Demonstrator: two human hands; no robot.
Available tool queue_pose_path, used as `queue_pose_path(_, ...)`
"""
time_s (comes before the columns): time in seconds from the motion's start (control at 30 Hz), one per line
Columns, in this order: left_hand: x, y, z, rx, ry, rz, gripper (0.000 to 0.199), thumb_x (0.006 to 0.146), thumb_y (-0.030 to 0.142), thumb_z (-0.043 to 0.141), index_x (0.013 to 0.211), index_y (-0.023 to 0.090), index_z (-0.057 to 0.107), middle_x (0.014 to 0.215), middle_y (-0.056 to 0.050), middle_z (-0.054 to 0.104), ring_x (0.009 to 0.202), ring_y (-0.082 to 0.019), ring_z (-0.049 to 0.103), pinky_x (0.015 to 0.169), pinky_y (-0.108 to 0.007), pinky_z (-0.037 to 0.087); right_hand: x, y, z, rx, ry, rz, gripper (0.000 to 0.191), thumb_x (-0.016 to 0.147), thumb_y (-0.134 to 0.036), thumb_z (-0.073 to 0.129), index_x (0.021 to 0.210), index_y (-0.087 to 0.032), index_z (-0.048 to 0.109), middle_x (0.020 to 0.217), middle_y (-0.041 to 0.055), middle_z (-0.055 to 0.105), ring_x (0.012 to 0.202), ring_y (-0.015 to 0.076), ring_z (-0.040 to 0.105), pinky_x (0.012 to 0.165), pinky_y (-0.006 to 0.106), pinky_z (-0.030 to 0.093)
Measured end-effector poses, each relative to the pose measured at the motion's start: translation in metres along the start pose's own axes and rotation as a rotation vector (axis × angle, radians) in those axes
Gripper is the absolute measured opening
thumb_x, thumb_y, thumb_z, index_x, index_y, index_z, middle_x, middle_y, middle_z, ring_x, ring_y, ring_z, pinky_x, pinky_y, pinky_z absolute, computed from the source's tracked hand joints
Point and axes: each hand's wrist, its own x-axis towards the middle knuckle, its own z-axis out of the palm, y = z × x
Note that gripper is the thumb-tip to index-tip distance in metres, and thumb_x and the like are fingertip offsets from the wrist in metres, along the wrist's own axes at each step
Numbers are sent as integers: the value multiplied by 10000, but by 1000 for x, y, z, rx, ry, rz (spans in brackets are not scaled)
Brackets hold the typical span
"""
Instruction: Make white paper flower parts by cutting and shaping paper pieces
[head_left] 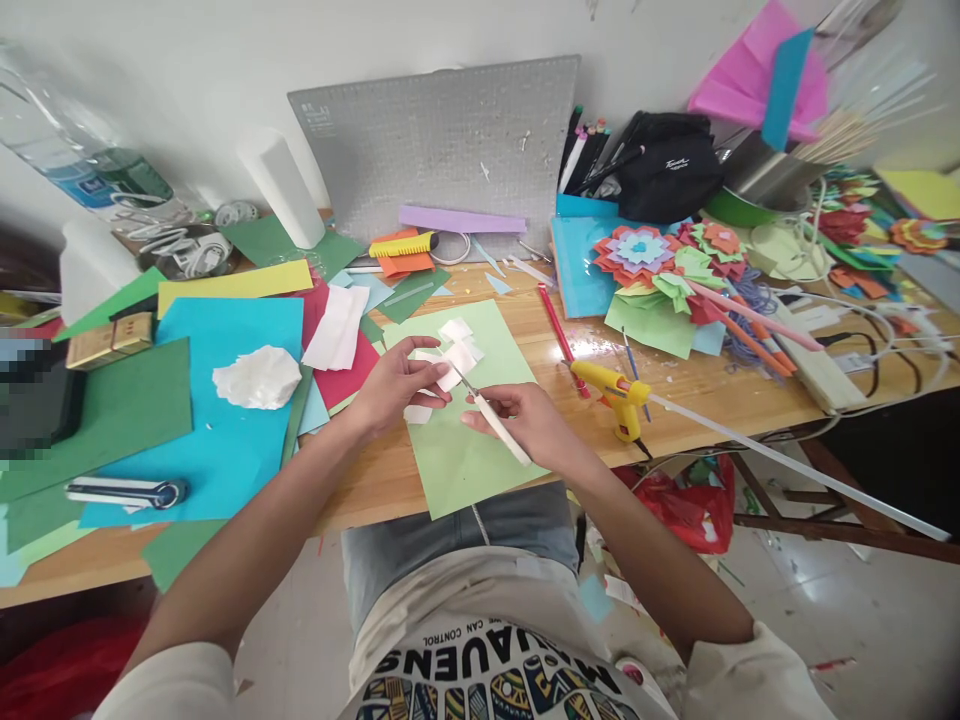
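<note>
My right hand (pixel 525 415) is closed round the white handle of a pair of scissors (pixel 504 432), whose thin blades point up and left. My left hand (pixel 405 385) pinches a small white paper piece (pixel 457 372) close to the blade tips. Whether the blades touch the paper, I cannot make out. Several other small white pieces lie below on a light green paper sheet (pixel 472 465). Left of it are a folded white tissue (pixel 337 328) and a crumpled white wad (pixel 257 378) on blue paper (pixel 229 325).
A yellow glue gun (pixel 611 390) with a long glue stick lies right, beside a red pen-like stick (pixel 553 320). Paper flowers (pixel 641 255) sit behind it. A grey cutting mat (pixel 442 150) leans on the wall. A stapler (pixel 127 492) lies front left.
</note>
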Motion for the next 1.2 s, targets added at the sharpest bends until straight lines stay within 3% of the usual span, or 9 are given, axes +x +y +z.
queue_pose_path(0.27,2,-1,-1,26,7,-11,634,732,437,817,1223,183,506,732,9,686,644,-148,689,645,-274,580,0,10,0,109,-19,50,503,685,-631,735,815,-146,732,584,-35,421,552,95,343,505,241,253)
queue_pose_path(0.43,4,-3,-3,39,11,-11,606,753,422,803,1228,188,509,790,-6,700,653,-137,683,638,-264,577,1,15,-1,156,-39,59,465,700,-590,744,833,-145,739,559,-43,423,531,91,352,499,240,275)
queue_pose_path(0.7,11,-7,-7,89,52,-73,555,784,331,778,1245,178,508,749,-4,687,637,-149,685,618,-271,578,4,11,-4,113,-70,130,460,674,-601,764,701,-147,695,517,-43,456,493,89,390,477,238,295)
queue_pose_path(0.83,12,-1,-16,136,85,-17,506,792,326,765,1217,177,534,726,-2,685,628,-149,685,602,-261,581,-3,3,-16,193,-63,188,484,691,-630,739,764,-153,703,573,-20,529,490,100,453,468,241,349)
queue_pose_path(0.93,13,1,-22,179,172,71,337,820,325,722,1084,164,590,705,-4,676,611,-139,677,588,-249,580,-6,-3,-25,-39,86,126,457,762,-620,682,842,-171,709,632,8,606,535,135,534,521,263,406)
queue_pose_path(1.07,17,-3,-21,150,232,106,232,823,309,706,965,149,615,753,-25,690,631,-134,684,610,-255,595,6,-10,-24,-706,423,149,374,827,-433,667,1092,-170,674,864,105,728,812,268,678,693,330,473)
queue_pose_path(1.2,18,-5,-19,60,198,68,256,801,329,727,949,149,620,894,-56,708,718,-145,714,686,-279,612,33,-6,-20,-957,406,282,304,899,-275,541,1122,-96,644,985,209,724,939,342,694,748,376,491)
